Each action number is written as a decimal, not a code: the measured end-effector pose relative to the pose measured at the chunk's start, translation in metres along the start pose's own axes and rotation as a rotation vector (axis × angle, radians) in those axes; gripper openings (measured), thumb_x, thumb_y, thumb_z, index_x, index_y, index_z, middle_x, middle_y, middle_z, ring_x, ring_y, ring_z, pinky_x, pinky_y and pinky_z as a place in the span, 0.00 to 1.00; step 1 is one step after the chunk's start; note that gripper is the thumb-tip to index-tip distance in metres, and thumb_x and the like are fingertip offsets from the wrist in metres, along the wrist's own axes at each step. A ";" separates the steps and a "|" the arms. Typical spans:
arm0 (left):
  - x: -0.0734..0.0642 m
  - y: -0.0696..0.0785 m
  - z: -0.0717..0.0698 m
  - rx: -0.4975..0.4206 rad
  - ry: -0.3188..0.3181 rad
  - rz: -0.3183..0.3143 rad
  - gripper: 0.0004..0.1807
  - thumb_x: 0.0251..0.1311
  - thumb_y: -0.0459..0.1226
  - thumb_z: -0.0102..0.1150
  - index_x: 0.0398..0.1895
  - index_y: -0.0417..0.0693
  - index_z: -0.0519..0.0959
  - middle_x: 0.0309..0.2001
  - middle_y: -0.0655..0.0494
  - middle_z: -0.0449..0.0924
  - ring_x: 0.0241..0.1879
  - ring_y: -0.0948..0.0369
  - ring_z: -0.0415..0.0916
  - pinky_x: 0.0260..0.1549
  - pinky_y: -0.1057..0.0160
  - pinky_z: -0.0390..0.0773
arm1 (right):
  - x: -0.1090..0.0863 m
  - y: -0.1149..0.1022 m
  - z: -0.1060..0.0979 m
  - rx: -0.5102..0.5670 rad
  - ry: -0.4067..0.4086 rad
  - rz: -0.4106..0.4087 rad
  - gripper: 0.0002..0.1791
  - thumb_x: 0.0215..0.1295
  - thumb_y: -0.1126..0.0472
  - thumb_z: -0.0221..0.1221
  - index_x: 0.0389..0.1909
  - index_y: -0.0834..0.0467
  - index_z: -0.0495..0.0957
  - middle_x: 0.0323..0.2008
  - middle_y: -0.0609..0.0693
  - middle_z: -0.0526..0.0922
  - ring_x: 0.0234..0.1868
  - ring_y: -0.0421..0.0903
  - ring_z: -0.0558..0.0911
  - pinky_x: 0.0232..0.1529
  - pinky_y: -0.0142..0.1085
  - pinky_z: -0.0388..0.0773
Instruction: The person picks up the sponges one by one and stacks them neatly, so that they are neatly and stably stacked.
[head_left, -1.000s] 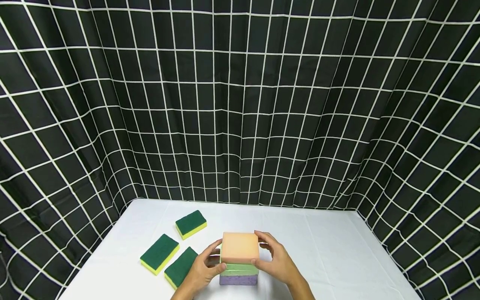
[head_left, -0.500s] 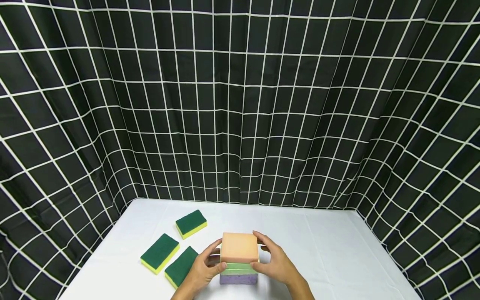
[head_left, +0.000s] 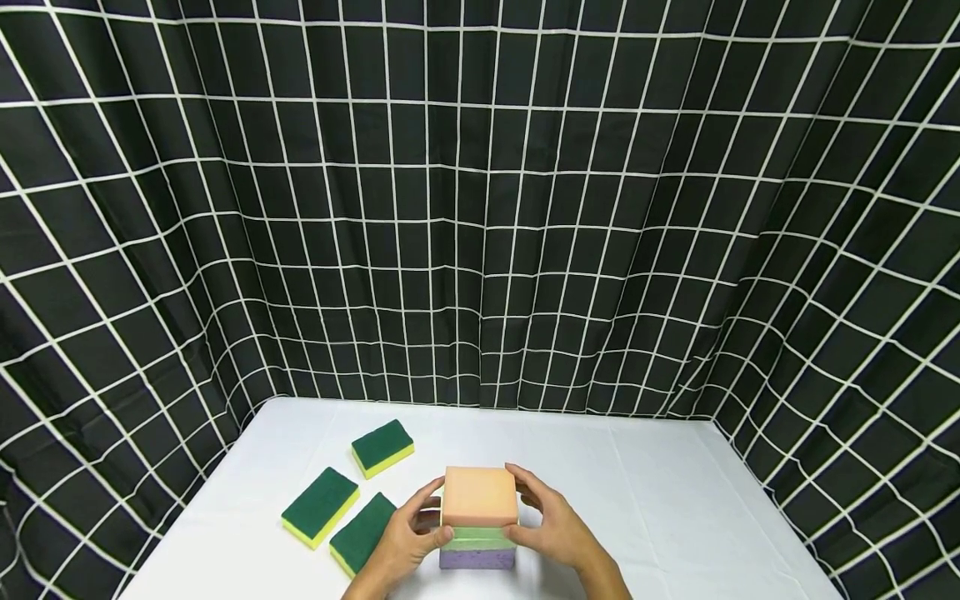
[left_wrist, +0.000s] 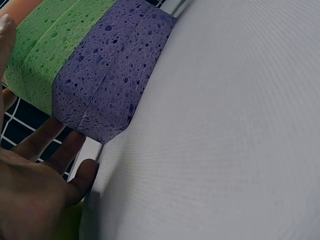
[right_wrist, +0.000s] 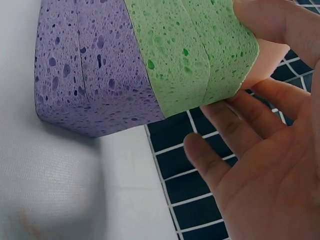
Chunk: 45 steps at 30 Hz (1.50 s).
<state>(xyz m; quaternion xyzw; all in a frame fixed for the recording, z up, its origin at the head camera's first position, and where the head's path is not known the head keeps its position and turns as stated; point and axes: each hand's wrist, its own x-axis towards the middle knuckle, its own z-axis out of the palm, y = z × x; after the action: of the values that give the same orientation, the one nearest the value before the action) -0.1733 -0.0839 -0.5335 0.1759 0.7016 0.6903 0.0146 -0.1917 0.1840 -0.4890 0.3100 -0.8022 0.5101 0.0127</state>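
Note:
A block-shaped stack of sponges stands on the table in front of me. Its top is a smooth orange sponge [head_left: 481, 496]; below come the porous green layer [right_wrist: 182, 55] and the purple layer [left_wrist: 112, 70] at the bottom, each with a seam across it. My left hand [head_left: 406, 533] holds the stack's left side, thumb at the front near the orange sponge's lower edge. From the right, my right hand [head_left: 553, 525] grips it likewise, its thumb against the green front in the right wrist view. Its lower fingers stand extended, away from the purple layer.
Three scouring sponges, green over yellow, lie left of the stack: a far one [head_left: 382, 447], a left one [head_left: 320, 507] and a near one [head_left: 362, 533] partly behind my left hand. A white cloth covers the table [head_left: 660, 508]. Black curtains with a white grid [head_left: 480, 208] enclose it.
Both hands stay around the stack. My right hand's fingertips have shifted very slightly left, and the orange sponge barely moves. The scouring sponges lie as before.

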 end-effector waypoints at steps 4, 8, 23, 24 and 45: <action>0.000 0.000 0.000 -0.002 0.005 -0.001 0.40 0.60 0.36 0.66 0.72 0.40 0.59 0.56 0.36 0.71 0.51 0.44 0.74 0.46 0.56 0.76 | 0.000 -0.003 0.001 -0.025 0.031 0.022 0.45 0.53 0.57 0.69 0.72 0.53 0.58 0.62 0.51 0.72 0.62 0.51 0.71 0.59 0.52 0.68; -0.001 0.000 0.000 0.003 0.003 -0.001 0.39 0.60 0.38 0.66 0.72 0.40 0.59 0.55 0.37 0.72 0.50 0.44 0.74 0.46 0.56 0.75 | 0.000 -0.007 0.003 -0.038 0.114 0.011 0.44 0.56 0.54 0.67 0.72 0.55 0.58 0.63 0.53 0.71 0.62 0.52 0.70 0.57 0.53 0.69; -0.001 0.000 0.001 0.019 0.017 0.007 0.39 0.59 0.39 0.66 0.72 0.42 0.60 0.55 0.38 0.72 0.50 0.45 0.75 0.46 0.58 0.76 | 0.009 -0.014 0.006 0.031 0.282 -0.221 0.30 0.58 0.69 0.64 0.64 0.61 0.70 0.60 0.59 0.73 0.57 0.56 0.73 0.51 0.47 0.74; -0.001 0.000 0.001 0.018 0.016 0.006 0.39 0.59 0.38 0.66 0.72 0.42 0.60 0.55 0.38 0.72 0.50 0.45 0.75 0.46 0.58 0.76 | 0.009 -0.014 0.007 0.027 0.283 -0.213 0.30 0.58 0.68 0.64 0.63 0.61 0.71 0.60 0.58 0.73 0.57 0.55 0.73 0.51 0.47 0.74; -0.014 0.004 -0.003 0.005 0.004 -0.036 0.44 0.58 0.36 0.68 0.72 0.36 0.54 0.58 0.35 0.67 0.52 0.46 0.73 0.46 0.60 0.76 | 0.007 -0.005 0.011 -0.043 0.265 -0.106 0.24 0.59 0.60 0.65 0.59 0.55 0.76 0.57 0.48 0.77 0.54 0.49 0.76 0.48 0.50 0.75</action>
<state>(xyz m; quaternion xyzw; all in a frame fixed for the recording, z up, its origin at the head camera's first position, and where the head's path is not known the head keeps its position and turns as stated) -0.1602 -0.0903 -0.5328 0.1619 0.7065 0.6885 0.0251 -0.1912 0.1701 -0.4881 0.2816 -0.7868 0.5278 0.1520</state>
